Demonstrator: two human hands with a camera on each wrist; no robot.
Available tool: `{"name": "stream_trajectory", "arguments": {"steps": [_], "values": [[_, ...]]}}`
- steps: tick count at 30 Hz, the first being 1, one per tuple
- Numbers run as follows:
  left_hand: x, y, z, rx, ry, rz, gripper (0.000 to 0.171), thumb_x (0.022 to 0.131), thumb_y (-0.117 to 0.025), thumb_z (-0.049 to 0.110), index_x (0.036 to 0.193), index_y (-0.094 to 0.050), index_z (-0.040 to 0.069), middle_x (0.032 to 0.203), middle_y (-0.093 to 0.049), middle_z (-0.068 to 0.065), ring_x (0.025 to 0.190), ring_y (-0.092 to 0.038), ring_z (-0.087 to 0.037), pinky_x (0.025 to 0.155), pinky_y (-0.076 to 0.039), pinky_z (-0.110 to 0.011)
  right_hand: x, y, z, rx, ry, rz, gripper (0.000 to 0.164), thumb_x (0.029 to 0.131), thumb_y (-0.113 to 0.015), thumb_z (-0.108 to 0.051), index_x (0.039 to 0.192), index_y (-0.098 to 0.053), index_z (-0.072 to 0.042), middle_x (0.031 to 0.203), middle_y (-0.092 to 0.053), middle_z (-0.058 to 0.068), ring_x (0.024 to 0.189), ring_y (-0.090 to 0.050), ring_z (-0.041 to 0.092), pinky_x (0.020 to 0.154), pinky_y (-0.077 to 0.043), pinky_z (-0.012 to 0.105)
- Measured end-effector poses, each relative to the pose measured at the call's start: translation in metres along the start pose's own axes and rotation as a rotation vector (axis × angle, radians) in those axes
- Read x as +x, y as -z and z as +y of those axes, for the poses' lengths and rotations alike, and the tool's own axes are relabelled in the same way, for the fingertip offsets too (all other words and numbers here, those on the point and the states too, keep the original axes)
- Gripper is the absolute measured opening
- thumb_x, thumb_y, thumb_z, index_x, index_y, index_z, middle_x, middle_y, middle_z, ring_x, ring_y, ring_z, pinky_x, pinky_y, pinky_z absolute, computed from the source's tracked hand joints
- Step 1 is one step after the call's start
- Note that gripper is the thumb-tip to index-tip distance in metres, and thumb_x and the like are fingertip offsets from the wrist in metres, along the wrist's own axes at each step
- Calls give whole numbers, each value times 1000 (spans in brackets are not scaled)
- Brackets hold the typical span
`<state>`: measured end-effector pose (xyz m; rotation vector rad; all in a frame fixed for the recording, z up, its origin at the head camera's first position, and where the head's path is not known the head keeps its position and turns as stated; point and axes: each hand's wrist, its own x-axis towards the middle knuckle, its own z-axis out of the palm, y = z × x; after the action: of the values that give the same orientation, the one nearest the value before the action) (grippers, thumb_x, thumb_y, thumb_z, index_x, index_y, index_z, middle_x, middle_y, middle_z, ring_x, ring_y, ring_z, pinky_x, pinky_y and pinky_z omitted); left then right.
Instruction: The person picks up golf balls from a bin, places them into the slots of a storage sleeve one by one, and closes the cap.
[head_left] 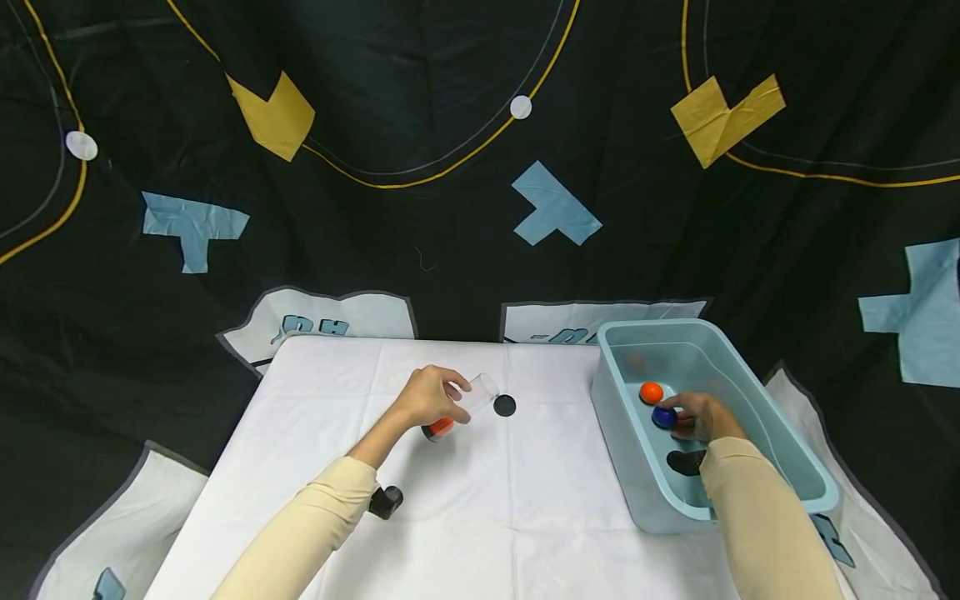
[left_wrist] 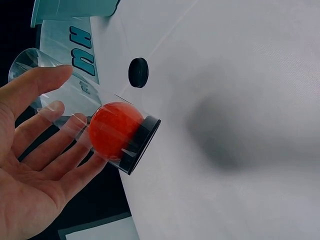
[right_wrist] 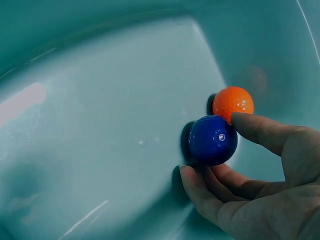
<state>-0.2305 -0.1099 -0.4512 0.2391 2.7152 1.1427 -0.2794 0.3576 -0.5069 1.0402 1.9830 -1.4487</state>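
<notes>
My left hand [head_left: 433, 398] holds a clear plastic tube [left_wrist: 85, 95] tilted above the table, its thumb on one side and fingers on the other. Inside the tube, a red-orange ball [left_wrist: 114, 129] lies against the black end cap [left_wrist: 141, 145]. A round black lid [head_left: 505, 406] lies on the white cloth just beyond this hand. Down in the light blue bin [head_left: 622, 467], my right hand [right_wrist: 270, 172] has thumb and fingers curled about a blue golf ball [right_wrist: 212, 142]. An orange golf ball [right_wrist: 233, 102] sits right beside it, near the thumb tip.
The bin stands at the table's right side, its tall walls around my right hand. White cloth covers the table [head_left: 465, 558]. Behind it hangs a dark curtain [head_left: 420, 250] with yellow and blue tape pieces. A small black device [head_left: 386, 502] shows under my left wrist.
</notes>
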Motion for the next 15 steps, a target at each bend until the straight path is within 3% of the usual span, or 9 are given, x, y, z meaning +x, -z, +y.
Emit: {"name": "stream_trajectory", "arguments": {"steps": [9,15], "values": [[0,0,1,-3,-1,-1,39,63,-93,12,99,-78,15,89,-78,-2,93,-68,-19,84,-56,-35,7,-1,2,-41,12,4,56,96,-63,-13,137,-35,13,119,-46,27,86,-60,28,81,-60,31],[0,0,1,-2,5,0,38,63,-94,12,98,-78,16,87,-77,0,95,-67,-20,84,-56,-34,1,0,1,-40,-7,4,55,97,-62,-13,136,-36,15,110,-52,26,78,-63,26,78,-61,30]]}}
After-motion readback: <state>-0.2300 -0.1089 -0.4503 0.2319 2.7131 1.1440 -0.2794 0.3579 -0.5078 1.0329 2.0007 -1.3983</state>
